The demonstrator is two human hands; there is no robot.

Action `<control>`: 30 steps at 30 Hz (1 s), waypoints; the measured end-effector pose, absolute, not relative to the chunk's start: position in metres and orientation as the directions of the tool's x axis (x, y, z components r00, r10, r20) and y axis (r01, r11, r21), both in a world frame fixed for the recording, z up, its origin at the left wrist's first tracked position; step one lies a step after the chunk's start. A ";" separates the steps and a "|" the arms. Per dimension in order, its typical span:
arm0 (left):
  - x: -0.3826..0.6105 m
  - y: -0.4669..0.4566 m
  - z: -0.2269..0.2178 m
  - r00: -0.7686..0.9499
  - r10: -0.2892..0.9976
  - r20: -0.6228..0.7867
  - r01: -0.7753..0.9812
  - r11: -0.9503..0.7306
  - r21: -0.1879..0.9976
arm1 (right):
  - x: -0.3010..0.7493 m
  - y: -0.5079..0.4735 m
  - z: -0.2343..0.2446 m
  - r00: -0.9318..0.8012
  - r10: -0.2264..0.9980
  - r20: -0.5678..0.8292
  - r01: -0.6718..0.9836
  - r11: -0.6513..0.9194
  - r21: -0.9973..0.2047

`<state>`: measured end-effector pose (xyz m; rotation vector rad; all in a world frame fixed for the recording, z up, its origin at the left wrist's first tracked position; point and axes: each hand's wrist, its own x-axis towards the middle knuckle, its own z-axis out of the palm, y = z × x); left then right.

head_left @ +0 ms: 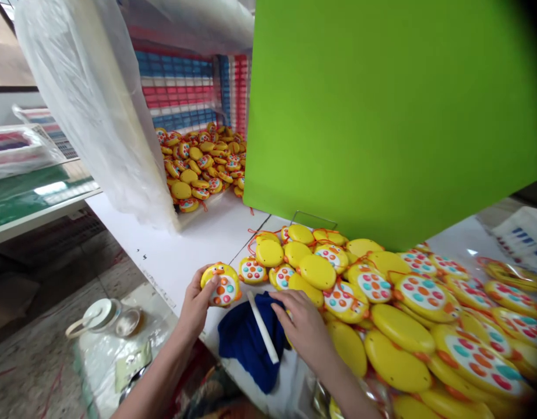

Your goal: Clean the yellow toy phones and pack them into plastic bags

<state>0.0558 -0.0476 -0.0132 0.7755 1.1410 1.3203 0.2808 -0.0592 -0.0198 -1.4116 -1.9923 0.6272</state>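
Yellow duck toy (225, 290): white belly, multicoloured dots showing, head at far end, held in left fingers (212, 284).
Blue cloth (242, 340): crumpled at the desk's (202, 241) near edge.
White stick (262, 329): slanted across the cloth.

The left hand (195, 300) holds a yellow duck-shaped piece (226, 287), while the right hand (304, 323) is positioned at the blue cloth (242, 334) carrying a white stick (263, 329).

The white table (207, 233) is crossed by a thin dark line. Its right side is covered by a heap of yellow duck-shaped pieces (318, 272), some turned spotted side up, others plain side up. Beside the heap, near the front edge, a crumpled blue cloth (246, 337) is laid.
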 end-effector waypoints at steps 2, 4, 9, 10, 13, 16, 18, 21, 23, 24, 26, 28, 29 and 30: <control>0.056 -0.054 -0.013 -0.092 0.971 -0.220 -0.313 0.181 0.932 | 0.276 -0.056 -0.021 -0.295 0.926 0.237 0.715 0.378 -0.588; 0.057 -0.059 -0.013 -0.064 0.964 -0.257 -0.313 0.225 0.923 | 0.278 -0.051 -0.022 -0.293 0.920 0.260 0.733 0.391 -0.556; 0.052 -0.063 -0.017 -0.128 0.939 -0.320 -0.333 0.264 0.905 | 0.292 -0.048 -0.019 -0.099 0.937 0.334 0.730 0.296 -0.616; 0.049 -0.063 -0.018 -0.155 0.932 -0.327 -0.342 0.260 0.903 | 0.291 -0.049 -0.017 -0.091 0.940 0.329 0.718 0.291 -0.632; 0.040 -0.061 -0.018 -0.210 0.919 -0.334 -0.372 0.241 0.897 | 0.274 -0.057 -0.012 -0.235 0.936 0.263 0.664 0.352 -0.660; 0.036 -0.062 -0.018 -0.225 0.920 -0.321 -0.367 0.225 0.902 | 0.243 -0.070 -0.012 -0.492 0.852 0.179 0.584 0.475 -0.658; 0.035 -0.064 -0.018 -0.231 0.919 -0.319 -0.355 0.225 0.907 | 0.224 -0.079 -0.015 -0.642 0.755 0.135 0.558 0.581 -0.593; 0.036 -0.069 -0.019 -0.225 0.916 -0.332 -0.358 0.239 0.903 | 0.203 -0.085 -0.024 -0.781 0.621 0.067 0.542 0.728 -0.420; 0.037 -0.070 -0.020 -0.224 0.914 -0.338 -0.370 0.241 0.897 | 0.194 -0.084 -0.031 -0.792 0.609 0.039 0.560 0.751 -0.350; 0.037 -0.071 -0.021 -0.228 0.913 -0.339 -0.374 0.239 0.896 | 0.190 -0.082 -0.035 -0.778 0.628 0.031 0.584 0.740 -0.333; 0.037 -0.071 -0.021 -0.234 0.912 -0.336 -0.377 0.233 0.896 | 0.184 -0.077 -0.041 -0.740 0.673 0.014 0.639 0.709 -0.298; 0.037 -0.070 -0.021 -0.225 0.917 -0.329 -0.377 0.229 0.897 | 0.180 -0.074 -0.045 -0.719 0.695 -0.003 0.671 0.693 -0.263; 0.037 -0.070 -0.020 -0.215 0.921 -0.325 -0.375 0.230 0.898 | 0.179 -0.072 -0.046 -0.715 0.699 -0.010 0.679 0.690 -0.251; 0.037 -0.071 -0.020 -0.204 0.924 -0.325 -0.368 0.235 0.900 | 0.179 -0.072 -0.046 -0.713 0.701 -0.016 0.683 0.689 -0.242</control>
